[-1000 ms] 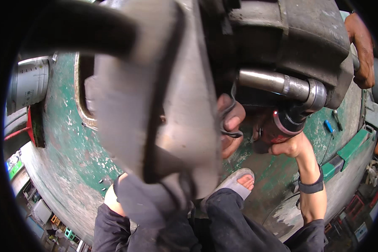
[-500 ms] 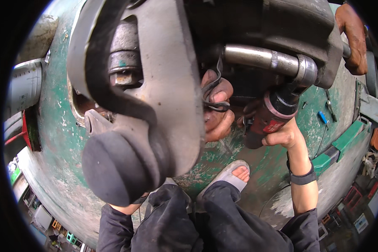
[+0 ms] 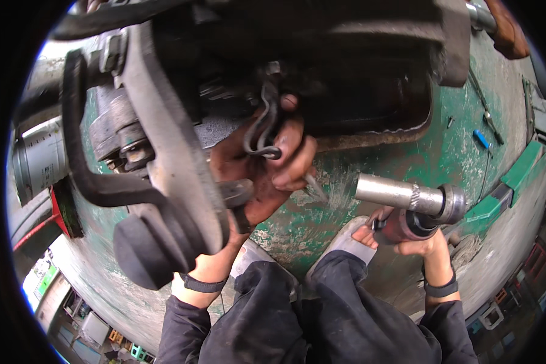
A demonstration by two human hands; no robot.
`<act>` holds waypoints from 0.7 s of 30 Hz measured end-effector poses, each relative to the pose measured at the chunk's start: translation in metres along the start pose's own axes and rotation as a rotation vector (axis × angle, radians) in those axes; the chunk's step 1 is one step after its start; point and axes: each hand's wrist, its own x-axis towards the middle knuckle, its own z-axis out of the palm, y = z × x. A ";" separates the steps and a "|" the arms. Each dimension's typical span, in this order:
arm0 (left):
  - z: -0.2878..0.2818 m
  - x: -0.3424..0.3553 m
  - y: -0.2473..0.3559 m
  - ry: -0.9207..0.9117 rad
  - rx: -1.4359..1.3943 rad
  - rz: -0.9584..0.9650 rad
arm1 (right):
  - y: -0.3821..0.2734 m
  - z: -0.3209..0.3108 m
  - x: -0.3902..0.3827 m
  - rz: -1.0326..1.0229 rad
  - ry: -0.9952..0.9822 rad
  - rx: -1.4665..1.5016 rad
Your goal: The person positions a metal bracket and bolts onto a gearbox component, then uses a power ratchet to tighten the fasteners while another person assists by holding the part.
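In my right hand [image 3: 420,245] is a red and black power ratchet wrench [image 3: 403,225], fingers wrapped round its body. A long silver socket [image 3: 394,193] sits on its head, pointing left and clear of the machine. My left hand [image 3: 267,161] is raised under the dark machine underside, with fingers curled round a bent dark metal bracket [image 3: 262,124]. The bracket's upper end meets a bolt-like piece [image 3: 273,68] in shadow. Just left of this hand is a grey metal arm [image 3: 173,142] with a black rubber bump stop [image 3: 141,252] at its lower end.
Another person's hand [image 3: 508,30] is at the upper right by a metal rod [image 3: 481,17]. A blue-handled screwdriver [image 3: 481,139] and a long dark tool [image 3: 490,118] lie on the green floor. A green case [image 3: 522,173] lies at right, a grey cylinder [image 3: 40,155] at left.
The ratchet with its socket has come down and away from the underside, toward me. My left hand and the bracket show more fully as the view has shifted.
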 end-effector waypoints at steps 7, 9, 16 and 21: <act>-0.003 -0.030 -0.033 0.405 -0.034 -0.044 | 0.057 0.027 0.001 -0.129 0.006 0.233; -0.002 -0.034 -0.041 0.388 -0.179 -0.001 | 0.059 0.030 0.003 -0.140 0.081 0.168; 0.005 -0.043 -0.041 0.588 0.049 0.019 | 0.032 0.008 -0.006 -0.004 0.140 -0.013; 0.008 -0.062 -0.043 0.719 0.228 0.034 | 0.044 0.006 -0.009 0.326 -0.095 -0.250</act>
